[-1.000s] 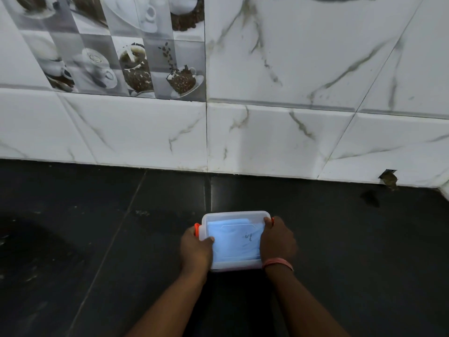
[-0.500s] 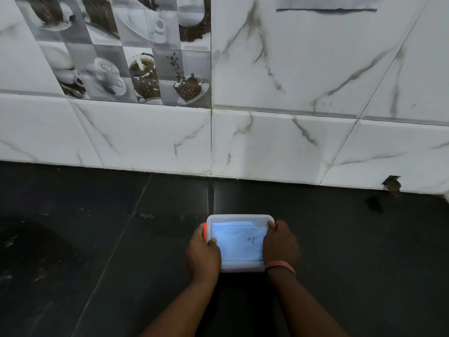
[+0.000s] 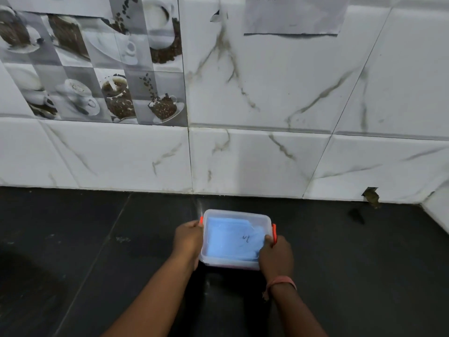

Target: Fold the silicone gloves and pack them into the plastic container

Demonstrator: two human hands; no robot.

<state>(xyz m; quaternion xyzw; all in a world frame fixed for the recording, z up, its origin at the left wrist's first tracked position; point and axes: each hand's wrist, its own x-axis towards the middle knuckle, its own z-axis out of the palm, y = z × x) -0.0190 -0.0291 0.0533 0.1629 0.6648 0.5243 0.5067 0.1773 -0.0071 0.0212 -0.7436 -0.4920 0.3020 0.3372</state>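
A clear plastic container (image 3: 237, 214) with orange side clips and its lid on stands on the black counter. Folded blue silicone gloves (image 3: 228, 239) show through the lid, which has a small dark mark on it. My left hand (image 3: 188, 240) holds the container's left side, fingers wrapped over the edge by the orange clip. Gripping the near right corner is my right hand (image 3: 275, 257), its thumb on the lid just below the right clip. A pink band is on my right wrist.
The black counter (image 3: 73, 263) runs up to a white marble-tiled wall (image 3: 267, 154) just behind the container. Coffee-picture tiles (image 3: 97, 69) are at the upper left, a paper sheet (image 3: 291, 15) hangs at the top, and a chipped hole (image 3: 370, 194) marks the wall at right.
The container has shifted slightly away from me toward the wall. My left thumb has come off the lid to the side edge, and my right hand has slid back to the near right corner.
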